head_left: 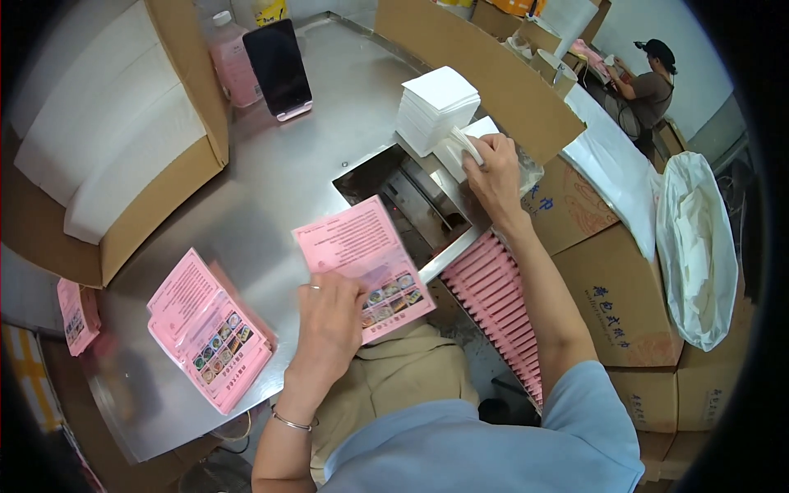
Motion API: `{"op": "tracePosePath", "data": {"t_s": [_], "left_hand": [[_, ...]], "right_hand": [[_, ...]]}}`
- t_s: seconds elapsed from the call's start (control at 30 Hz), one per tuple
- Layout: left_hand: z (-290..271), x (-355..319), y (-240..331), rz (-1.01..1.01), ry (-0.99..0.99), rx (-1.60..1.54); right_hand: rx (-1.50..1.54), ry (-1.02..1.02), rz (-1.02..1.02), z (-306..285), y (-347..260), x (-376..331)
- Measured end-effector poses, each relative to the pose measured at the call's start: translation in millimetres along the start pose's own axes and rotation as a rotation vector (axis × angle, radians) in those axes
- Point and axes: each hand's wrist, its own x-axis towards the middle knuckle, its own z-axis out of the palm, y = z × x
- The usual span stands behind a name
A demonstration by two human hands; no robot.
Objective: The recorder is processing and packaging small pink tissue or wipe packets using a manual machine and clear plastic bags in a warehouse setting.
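Note:
My left hand [329, 319] is closed on the lower left part of a flat pink printed packet [349, 234], with the thumb out of sight. The packet is tilted, its right side beside a rectangular opening [403, 197] in the metal table. At the far right of that opening, my right hand [496, 177] pinches a few folded white napkins [467, 145]. Just left of those fingers rises a tall stack of white napkins [438, 107]. A pile of similar pink packets [215, 341] lies on the table to the left of my left hand.
A phone [278, 70] leans on a stand near a pink bottle [234, 57]. At left, an open carton [156, 177] holds white stacks. A row of pink packets [497, 304] runs down my right side, beside cartons [620, 308] and a white bag [699, 255]. Another person [649, 90] works far right.

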Motion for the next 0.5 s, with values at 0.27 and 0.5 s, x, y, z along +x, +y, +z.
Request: {"op": "tracePosePath", "data": {"t_s": [0.27, 0.5], "left_hand": [[-22, -7, -6, -0.054, -0.032, 0.087], [7, 20, 16, -0.212, 0.223, 0.258]], "right_hand": [[0.121, -0.525, -0.851, -73, -176, -80], [0.164, -0.427, -0.559, 10, -171, -43]]}}
